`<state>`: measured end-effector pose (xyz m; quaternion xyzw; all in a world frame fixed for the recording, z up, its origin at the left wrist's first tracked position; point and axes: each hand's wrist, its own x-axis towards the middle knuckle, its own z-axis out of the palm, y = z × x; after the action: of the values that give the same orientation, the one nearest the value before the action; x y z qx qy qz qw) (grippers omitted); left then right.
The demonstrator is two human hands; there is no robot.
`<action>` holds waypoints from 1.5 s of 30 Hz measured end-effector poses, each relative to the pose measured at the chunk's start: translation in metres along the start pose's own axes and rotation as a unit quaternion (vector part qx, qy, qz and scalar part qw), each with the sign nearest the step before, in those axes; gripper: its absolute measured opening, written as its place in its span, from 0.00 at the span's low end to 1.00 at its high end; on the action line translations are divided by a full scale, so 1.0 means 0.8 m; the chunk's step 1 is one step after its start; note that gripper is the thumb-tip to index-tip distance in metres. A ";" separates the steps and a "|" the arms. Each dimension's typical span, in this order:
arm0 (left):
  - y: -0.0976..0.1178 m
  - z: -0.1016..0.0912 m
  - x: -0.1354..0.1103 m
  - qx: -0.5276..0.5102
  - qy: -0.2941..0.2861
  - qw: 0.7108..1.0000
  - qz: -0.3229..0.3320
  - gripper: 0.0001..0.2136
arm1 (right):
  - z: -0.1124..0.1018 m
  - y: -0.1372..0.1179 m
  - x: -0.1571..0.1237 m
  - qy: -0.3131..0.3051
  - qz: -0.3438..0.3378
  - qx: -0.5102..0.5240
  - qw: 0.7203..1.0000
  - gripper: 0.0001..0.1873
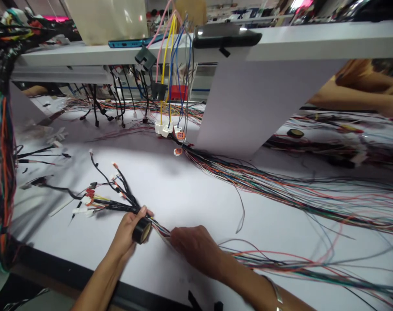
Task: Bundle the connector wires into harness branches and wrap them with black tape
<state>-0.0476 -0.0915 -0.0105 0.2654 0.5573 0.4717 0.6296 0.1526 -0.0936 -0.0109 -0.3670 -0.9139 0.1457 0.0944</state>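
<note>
By the left hand (129, 231), the bundle of wires (159, 228) is grasped near its black-wrapped part, with the thumb on top. The tape roll (142, 231) is held at the same hand, beside the bundle, perhaps so that it is within easy reach. By the right hand (196, 248), the bare part of the bundle is gripped in bent fingers; their tips are hidden. The two hands are placed near each other, probably so that the wires between them are made tight and close together.

The bundle is found above the white table (186, 194), near its front edge. Its plugs (88, 198) are spread toward the left, away from the hands, so they are likely not in the way. On the right, the loose wires (280, 268) are laid along the table, which seems to suit their length. Behind, another bundle (248, 181) is laid apart.
</note>
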 end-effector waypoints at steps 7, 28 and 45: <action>0.004 0.009 -0.006 -0.034 0.053 0.998 -0.030 0.19 | 0.005 0.021 -0.014 0.064 -0.096 0.071 0.991 0.13; -0.011 -0.002 -0.002 -0.075 -0.020 0.997 0.028 0.18 | 0.023 -0.034 0.034 0.173 0.039 0.012 0.984 0.21; 0.009 -0.038 -0.004 -0.260 0.062 0.954 0.139 0.14 | 0.073 -0.018 0.018 0.089 0.114 0.031 0.989 0.13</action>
<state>-0.0784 -0.0974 -0.0104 0.1370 0.4109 0.6986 0.5695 0.1168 -0.1048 -0.0598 -0.4773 -0.8489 0.1508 0.1699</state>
